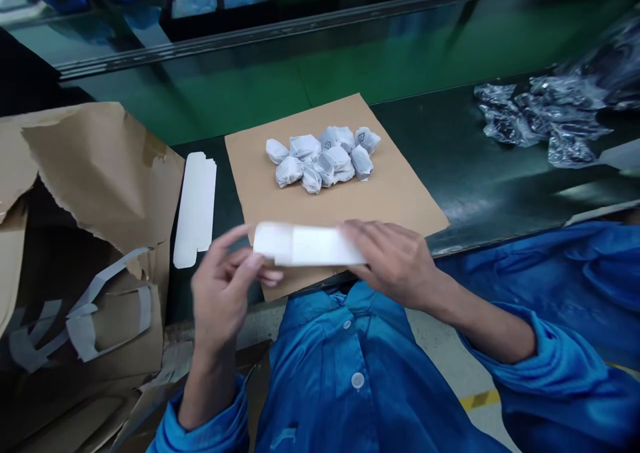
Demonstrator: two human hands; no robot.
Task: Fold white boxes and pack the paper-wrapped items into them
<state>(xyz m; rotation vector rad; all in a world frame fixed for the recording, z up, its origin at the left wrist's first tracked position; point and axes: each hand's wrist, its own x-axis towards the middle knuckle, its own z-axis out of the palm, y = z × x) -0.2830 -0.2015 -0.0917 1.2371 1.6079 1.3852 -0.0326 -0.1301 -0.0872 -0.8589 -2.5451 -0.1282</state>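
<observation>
Right hand point(395, 260), at the centre right of the frame, is closed around one end of a slim white box point(320, 246), thumb beneath and fingers over the top. Left hand point(225, 286) is at the box's other end, where a flap projects; its fingers are curled, with the thumb at the lower edge. Blur prevents telling whether it pinches the flap. The box lies level at the centre of the frame, above the near edge of a brown cardboard sheet point(400, 203).

On the sheet, at upper centre, sits a close cluster of small white-wrapped parcels point(333, 163); some bear a triangular mark. The sheet rests on a dark green worktop point(425, 133). A flat white carton point(194, 206) lies left of the sheet, just beside a torn, open cardboard box point(100, 166) at the left edge. Clear plastic bags point(570, 113) with dark contents lie at upper right.
</observation>
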